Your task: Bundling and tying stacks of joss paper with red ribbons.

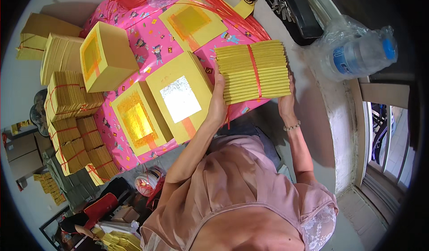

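A bundle of folded yellow paper [237,74], tied round the middle with a red string, is held up between my two hands. My left hand [218,98] grips its left side, and my right hand [287,101] is closed against the right side, its fingers partly hidden by the bundle. Just left of my left hand lies a stack of yellow paper with a silver square [181,100] on top. Beside that is another stack with a gold foil square [137,121]. Loose red plastic strands [228,12] trail across the table behind the bundle.
Tied paper bundles [67,94] line the left edge of the pink patterned tablecloth [152,52], near a tall paper block [116,56]. Farther back lies a flat stack [192,25]. At right are a black tray [297,12] with keys and a bagged bottle [353,56]. Another person [87,219] is at lower left.
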`<move>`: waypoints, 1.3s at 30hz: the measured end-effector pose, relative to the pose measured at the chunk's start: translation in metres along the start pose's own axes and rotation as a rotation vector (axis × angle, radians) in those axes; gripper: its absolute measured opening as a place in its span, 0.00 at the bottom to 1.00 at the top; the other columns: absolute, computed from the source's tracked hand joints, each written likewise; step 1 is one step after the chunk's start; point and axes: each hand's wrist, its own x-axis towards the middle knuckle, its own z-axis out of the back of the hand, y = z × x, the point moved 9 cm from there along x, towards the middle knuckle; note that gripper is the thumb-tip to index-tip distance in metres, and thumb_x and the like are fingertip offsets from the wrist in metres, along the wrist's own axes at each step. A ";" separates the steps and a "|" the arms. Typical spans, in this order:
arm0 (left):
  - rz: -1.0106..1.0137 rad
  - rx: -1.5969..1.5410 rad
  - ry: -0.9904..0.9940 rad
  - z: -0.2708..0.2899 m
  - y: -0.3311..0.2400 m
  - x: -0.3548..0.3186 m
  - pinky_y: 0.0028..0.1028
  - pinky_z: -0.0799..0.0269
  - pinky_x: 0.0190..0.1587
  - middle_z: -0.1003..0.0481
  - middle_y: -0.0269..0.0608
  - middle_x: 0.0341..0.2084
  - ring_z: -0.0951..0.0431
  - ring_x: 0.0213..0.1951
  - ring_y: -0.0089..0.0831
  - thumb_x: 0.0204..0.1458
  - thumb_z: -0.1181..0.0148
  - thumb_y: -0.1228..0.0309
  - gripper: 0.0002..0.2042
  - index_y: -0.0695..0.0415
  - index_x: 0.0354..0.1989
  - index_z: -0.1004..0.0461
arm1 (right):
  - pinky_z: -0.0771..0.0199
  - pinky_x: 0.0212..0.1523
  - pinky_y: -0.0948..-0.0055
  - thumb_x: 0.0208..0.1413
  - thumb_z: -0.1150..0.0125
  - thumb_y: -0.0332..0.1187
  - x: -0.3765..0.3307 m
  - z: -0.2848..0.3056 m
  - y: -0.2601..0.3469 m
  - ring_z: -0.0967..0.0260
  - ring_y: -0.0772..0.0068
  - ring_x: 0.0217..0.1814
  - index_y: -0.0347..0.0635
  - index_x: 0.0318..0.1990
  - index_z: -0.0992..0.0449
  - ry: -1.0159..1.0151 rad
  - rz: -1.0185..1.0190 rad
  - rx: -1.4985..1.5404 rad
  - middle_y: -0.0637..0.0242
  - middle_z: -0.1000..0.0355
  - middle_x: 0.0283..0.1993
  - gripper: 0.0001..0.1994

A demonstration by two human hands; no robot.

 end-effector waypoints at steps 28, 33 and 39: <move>-0.190 -0.556 -0.024 0.041 -0.079 -0.061 0.34 0.37 0.64 0.32 0.43 0.60 0.31 0.61 0.34 0.65 0.48 0.61 0.25 0.58 0.67 0.42 | 0.52 0.71 0.61 0.62 0.57 0.60 -0.115 -0.262 0.066 0.47 0.54 0.72 0.35 0.69 0.42 0.654 0.746 -1.379 0.50 0.42 0.70 0.40; -0.232 -0.783 -0.095 0.110 -0.103 -0.115 0.38 0.36 0.64 0.29 0.46 0.58 0.29 0.59 0.38 0.63 0.47 0.58 0.24 0.61 0.62 0.34 | 0.50 0.70 0.55 0.51 0.37 0.55 -0.161 -0.331 0.011 0.46 0.48 0.71 0.35 0.68 0.41 0.945 0.997 -1.605 0.49 0.42 0.69 0.43; -0.442 -0.622 -0.253 0.200 -0.140 -0.215 0.39 0.34 0.62 0.30 0.47 0.60 0.28 0.59 0.39 0.55 0.46 0.41 0.39 0.65 0.63 0.36 | 0.45 0.68 0.58 0.41 0.25 0.44 -0.186 -0.406 -0.059 0.42 0.52 0.68 0.40 0.68 0.38 1.174 0.930 -1.399 0.53 0.39 0.68 0.44</move>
